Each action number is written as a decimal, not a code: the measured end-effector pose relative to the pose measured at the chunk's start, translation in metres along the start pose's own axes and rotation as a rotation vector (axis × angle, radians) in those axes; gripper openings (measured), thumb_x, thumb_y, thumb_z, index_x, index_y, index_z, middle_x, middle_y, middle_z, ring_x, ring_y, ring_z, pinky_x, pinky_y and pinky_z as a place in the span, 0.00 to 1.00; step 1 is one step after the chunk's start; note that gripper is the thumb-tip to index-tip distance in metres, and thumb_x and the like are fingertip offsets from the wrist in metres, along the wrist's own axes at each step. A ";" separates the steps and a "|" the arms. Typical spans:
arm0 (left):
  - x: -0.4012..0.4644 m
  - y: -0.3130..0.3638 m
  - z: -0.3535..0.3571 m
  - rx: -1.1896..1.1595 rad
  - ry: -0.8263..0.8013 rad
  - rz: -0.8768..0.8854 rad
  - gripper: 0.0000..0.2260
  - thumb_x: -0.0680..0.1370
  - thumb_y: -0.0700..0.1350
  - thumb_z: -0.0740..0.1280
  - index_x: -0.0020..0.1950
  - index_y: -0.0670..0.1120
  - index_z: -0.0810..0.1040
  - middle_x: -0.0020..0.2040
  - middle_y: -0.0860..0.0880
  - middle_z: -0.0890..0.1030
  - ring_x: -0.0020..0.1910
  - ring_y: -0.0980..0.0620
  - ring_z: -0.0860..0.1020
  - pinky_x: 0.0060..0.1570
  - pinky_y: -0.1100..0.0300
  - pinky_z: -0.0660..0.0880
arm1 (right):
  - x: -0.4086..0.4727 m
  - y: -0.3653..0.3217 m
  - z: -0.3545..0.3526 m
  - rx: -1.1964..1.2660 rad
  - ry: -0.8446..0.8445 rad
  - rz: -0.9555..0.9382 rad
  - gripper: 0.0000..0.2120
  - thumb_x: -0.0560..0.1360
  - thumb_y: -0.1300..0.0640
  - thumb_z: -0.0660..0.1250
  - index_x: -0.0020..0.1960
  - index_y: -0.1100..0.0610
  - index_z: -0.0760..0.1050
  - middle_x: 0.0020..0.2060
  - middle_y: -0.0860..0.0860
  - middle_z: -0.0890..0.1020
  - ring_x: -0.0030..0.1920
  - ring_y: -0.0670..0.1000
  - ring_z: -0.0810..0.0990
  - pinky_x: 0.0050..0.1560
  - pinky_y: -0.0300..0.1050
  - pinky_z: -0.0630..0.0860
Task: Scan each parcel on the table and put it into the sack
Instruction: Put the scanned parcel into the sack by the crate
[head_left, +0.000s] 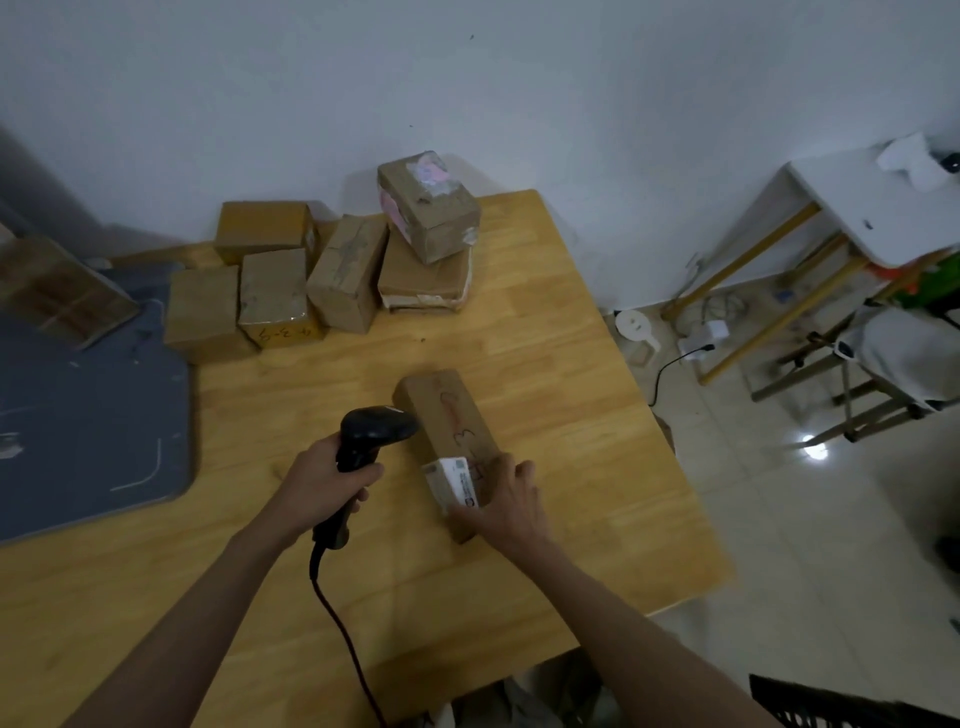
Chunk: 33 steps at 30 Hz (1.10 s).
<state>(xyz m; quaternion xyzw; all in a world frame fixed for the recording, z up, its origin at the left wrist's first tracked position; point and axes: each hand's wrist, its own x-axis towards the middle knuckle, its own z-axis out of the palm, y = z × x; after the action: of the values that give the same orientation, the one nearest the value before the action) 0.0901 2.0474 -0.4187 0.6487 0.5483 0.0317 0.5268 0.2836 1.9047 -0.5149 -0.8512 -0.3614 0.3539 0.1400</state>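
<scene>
A long brown cardboard parcel (447, 415) lies on the wooden table (571, 395), with red writing on top and a white label (457, 480) at its near end. My right hand (509, 499) grips that near end. My left hand (324, 480) holds a black corded barcode scanner (369, 436), its head pointing at the parcel's left side. Several more brown parcels (280, 291) stand at the table's far edge, one (428, 205) stacked on another. The sack's pale fabric (498, 701) shows faintly below the table's near edge.
A grey-blue mat (78, 415) covers the table's left part. The scanner's cable (348, 639) trails toward me. To the right, beyond the table's edge, stand a white side table (872, 208), a chair (909, 353) and floor cables. A dark crate (831, 706) sits bottom right.
</scene>
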 end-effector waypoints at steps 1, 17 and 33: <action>-0.002 -0.001 0.000 -0.002 -0.001 0.001 0.08 0.76 0.43 0.73 0.54 0.49 0.79 0.41 0.44 0.84 0.39 0.45 0.84 0.45 0.46 0.83 | -0.001 0.000 0.002 0.115 -0.019 0.012 0.40 0.65 0.31 0.74 0.66 0.51 0.63 0.57 0.50 0.65 0.56 0.56 0.75 0.53 0.53 0.77; -0.030 -0.005 -0.004 0.004 0.018 0.021 0.09 0.77 0.41 0.71 0.56 0.46 0.78 0.44 0.45 0.83 0.38 0.49 0.83 0.38 0.56 0.82 | -0.006 0.009 -0.003 0.446 0.000 0.059 0.26 0.82 0.46 0.64 0.75 0.56 0.64 0.62 0.59 0.80 0.58 0.56 0.81 0.60 0.59 0.78; -0.040 -0.007 -0.008 -0.031 0.062 -0.015 0.10 0.77 0.41 0.71 0.57 0.46 0.77 0.42 0.45 0.83 0.36 0.50 0.82 0.40 0.54 0.82 | 0.075 -0.039 -0.068 -0.876 -0.023 -0.663 0.42 0.75 0.64 0.71 0.81 0.46 0.53 0.81 0.53 0.37 0.80 0.64 0.45 0.78 0.60 0.58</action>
<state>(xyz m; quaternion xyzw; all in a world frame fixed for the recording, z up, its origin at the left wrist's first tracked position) 0.0644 2.0218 -0.3981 0.6351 0.5686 0.0565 0.5197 0.3481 1.9862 -0.4849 -0.6666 -0.7251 0.1165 -0.1276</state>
